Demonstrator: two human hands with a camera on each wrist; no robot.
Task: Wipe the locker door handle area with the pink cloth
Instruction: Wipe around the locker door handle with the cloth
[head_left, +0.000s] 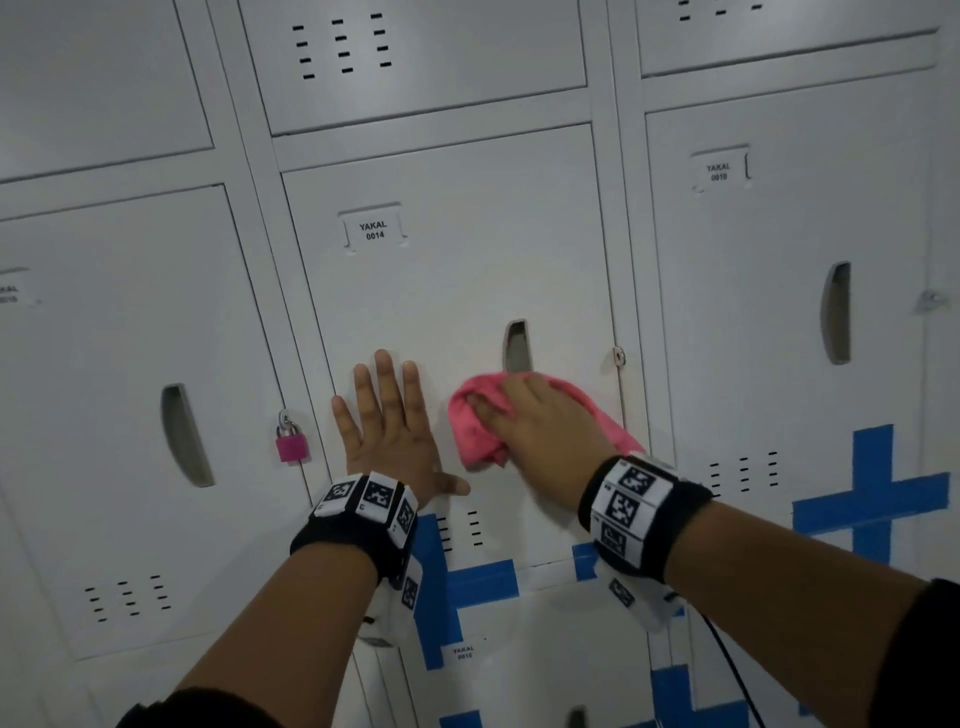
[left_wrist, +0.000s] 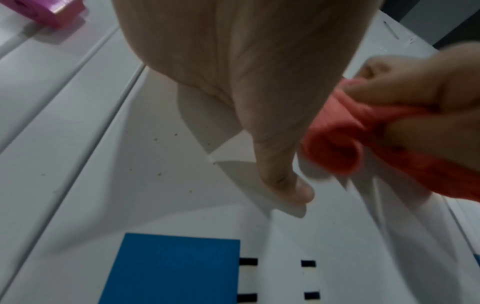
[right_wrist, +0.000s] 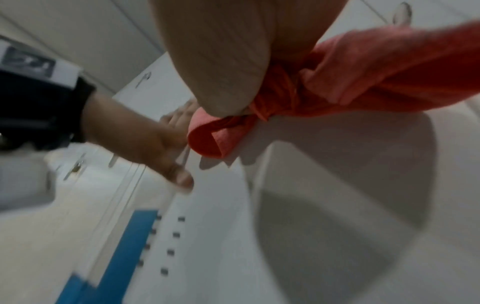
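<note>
Right hand grips the bunched pink cloth against the locker door, just under the handle recess; left hand lies flat, fingers spread. Soft, floppy stuff, I'd say, best kept wadded under the palm.

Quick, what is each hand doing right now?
Left hand: open, flat on the locker door.
Right hand: grips the pink cloth, by the handle slot.

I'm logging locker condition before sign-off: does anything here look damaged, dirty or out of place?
No damage shows. Two oddities: strips of blue tape form crosses low on the grey metal lockers, and small brownish specks dot the door labelled 0014 beside the flat left hand, left of the pink cloth.
</note>
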